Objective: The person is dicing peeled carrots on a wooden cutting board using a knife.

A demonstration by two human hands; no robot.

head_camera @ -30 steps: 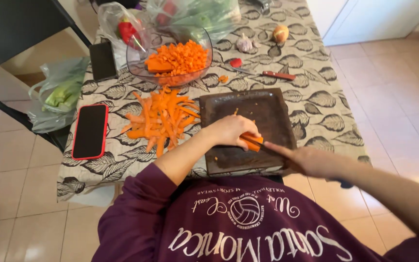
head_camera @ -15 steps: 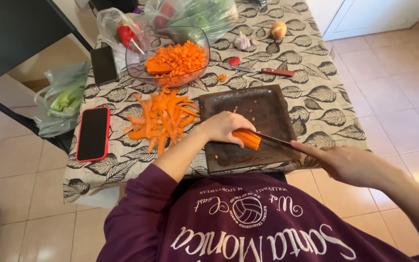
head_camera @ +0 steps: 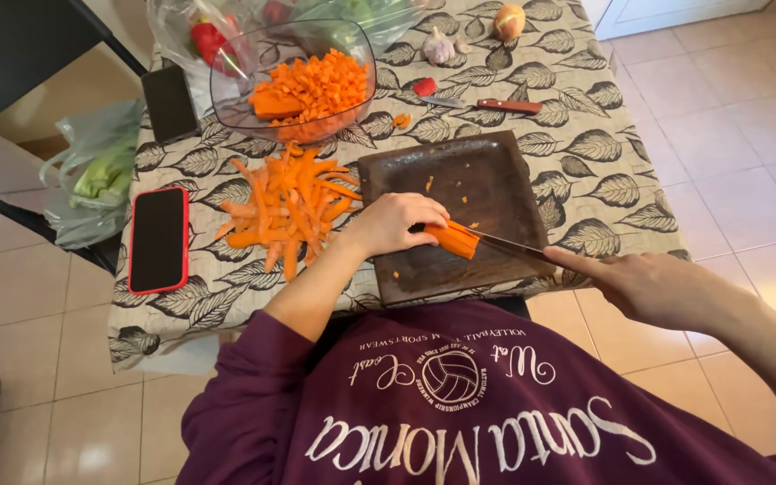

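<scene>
A carrot piece [head_camera: 452, 240] is pinned on the dark wooden cutting board [head_camera: 487, 184] by the left hand [head_camera: 394, 223], fingers curled closed over it. A knife [head_camera: 507, 245], its blade laid against the carrot, is gripped by the closed right hand [head_camera: 648, 287]. Carrot peelings [head_camera: 289, 211] are heaped just left of the board; a glass bowl of diced carrot [head_camera: 303, 85] is beyond its far-left corner.

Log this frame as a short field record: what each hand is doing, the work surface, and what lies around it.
left hand: left hand pins an orange carrot piece on the board
right hand: right hand grips a knife, blade against the carrot's end
surface: dark square wooden cutting board on a leaf-patterned tablecloth
left of board: pile of orange carrot peelings; red-cased phone, face up
behind board: clear glass bowl of diced carrot; second knife with wooden handle; garlic bulb
</scene>
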